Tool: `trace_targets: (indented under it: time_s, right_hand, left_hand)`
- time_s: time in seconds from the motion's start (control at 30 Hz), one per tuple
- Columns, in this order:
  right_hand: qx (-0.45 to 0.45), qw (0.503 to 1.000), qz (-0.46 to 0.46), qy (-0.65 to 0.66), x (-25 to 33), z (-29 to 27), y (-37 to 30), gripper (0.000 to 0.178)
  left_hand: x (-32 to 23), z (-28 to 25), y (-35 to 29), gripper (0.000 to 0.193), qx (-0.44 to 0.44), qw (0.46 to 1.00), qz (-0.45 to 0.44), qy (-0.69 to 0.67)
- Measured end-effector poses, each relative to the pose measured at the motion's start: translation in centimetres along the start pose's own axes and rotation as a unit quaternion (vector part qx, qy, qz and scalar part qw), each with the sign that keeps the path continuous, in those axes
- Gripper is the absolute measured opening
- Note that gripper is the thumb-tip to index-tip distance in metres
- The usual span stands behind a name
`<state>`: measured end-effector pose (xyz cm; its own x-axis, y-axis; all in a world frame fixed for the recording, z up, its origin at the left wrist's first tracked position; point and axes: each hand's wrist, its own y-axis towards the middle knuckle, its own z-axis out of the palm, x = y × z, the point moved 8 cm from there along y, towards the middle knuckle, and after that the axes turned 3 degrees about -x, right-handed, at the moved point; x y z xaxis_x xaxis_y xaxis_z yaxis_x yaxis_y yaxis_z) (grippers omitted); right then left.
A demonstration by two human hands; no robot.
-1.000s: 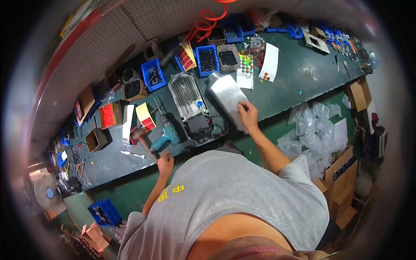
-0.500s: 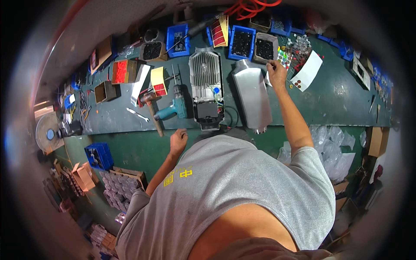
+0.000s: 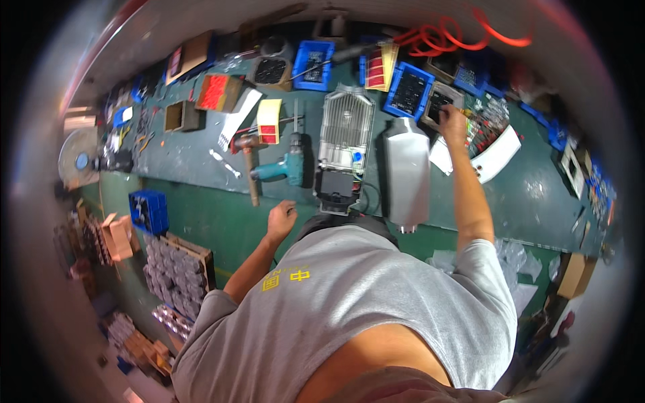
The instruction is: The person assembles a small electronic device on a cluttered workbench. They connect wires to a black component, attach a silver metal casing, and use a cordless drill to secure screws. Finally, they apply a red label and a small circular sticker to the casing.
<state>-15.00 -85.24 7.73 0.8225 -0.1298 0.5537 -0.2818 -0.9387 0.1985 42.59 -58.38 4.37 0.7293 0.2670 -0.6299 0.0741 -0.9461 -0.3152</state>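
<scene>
My right hand (image 3: 453, 127) reaches over a grey box of small black parts (image 3: 441, 96) at the back right, its fingers bent together at the box's near side. Whatever they pinch is hidden. By the bench's front edge my left hand (image 3: 282, 218) hangs with curled fingers; its grip is too small to make out. Between the hands lies an open finned metal housing (image 3: 346, 127), with a black block and wiring at its near end. To its right rests a smooth silver metal cover (image 3: 408, 171), apart from both hands.
Left of the housing lie a teal power drill (image 3: 285, 166), a hammer (image 3: 250, 164) and a wrench (image 3: 224, 163). Blue bins (image 3: 313, 65) and boxes line the back. White sheets (image 3: 497, 156) lie right of my right arm, and a red coiled hose (image 3: 450, 37) crosses the back.
My right hand has moved from the white sheet and stickers to the grey box of black parts. My left hand stays near the bench edge. The whole view has shifted and tilted.
</scene>
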Motion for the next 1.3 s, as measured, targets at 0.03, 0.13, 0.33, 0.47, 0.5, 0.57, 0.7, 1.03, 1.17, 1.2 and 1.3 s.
trace_targets:
  time_s: [0.03,0.13,0.33,0.47,0.5,0.57,0.7,1.03,1.17,1.2,1.3]
  right_hand:
    - [0.025,0.999,-0.012,-0.039,-0.7,0.7,0.6,0.020]
    - [0.117,0.989,-0.005,-0.087,-4.6,3.5,1.4,0.025]
    - [0.067,0.988,0.053,-0.128,0.6,2.6,1.5,0.021]
    - [-0.071,0.994,-0.035,0.076,7.5,0.2,0.4,0.020]
    - [-0.076,0.986,-0.037,0.142,9.6,0.2,-0.1,0.020]
    - [-0.069,0.968,-0.059,0.232,13.4,0.8,-1.5,0.018]
    - [0.002,0.959,-0.066,0.274,24.2,1.4,-6.4,0.016]
    - [0.026,0.970,-0.022,0.241,29.4,2.9,-10.9,0.015]
    - [-0.014,0.970,0.027,0.241,26.0,2.1,-10.4,0.015]
    - [-0.034,0.972,0.026,0.233,24.8,1.8,-10.1,0.015]
    - [-0.114,0.975,0.000,0.190,18.6,0.7,-8.0,0.014]
  left_hand:
    - [0.0,-0.3,-0.1,0.025,0.001,1.000,-0.017,-0.011]
    - [-0.2,-1.1,0.4,0.025,-0.013,1.000,-0.018,-0.010]
    - [0.0,-2.3,-1.0,0.042,-0.009,0.997,0.004,0.079]
    - [-2.6,-4.3,1.4,0.060,-0.052,0.985,0.053,0.154]
    - [-3.3,-4.9,2.5,0.063,-0.067,0.979,0.065,0.180]
    - [-3.3,-5.2,5.6,0.072,-0.081,0.966,0.082,0.230]
    - [-0.5,-3.6,10.9,0.079,-0.053,0.949,0.101,0.293]
    - [-0.9,-3.2,14.3,0.072,0.028,0.949,0.162,0.269]
    - [-1.6,-6.4,12.4,0.067,-0.006,0.961,0.196,0.194]
    - [-1.8,-7.4,11.7,0.065,-0.025,0.962,0.207,0.177]
    - [-3.2,-10.5,9.1,0.066,-0.021,0.980,0.173,0.097]
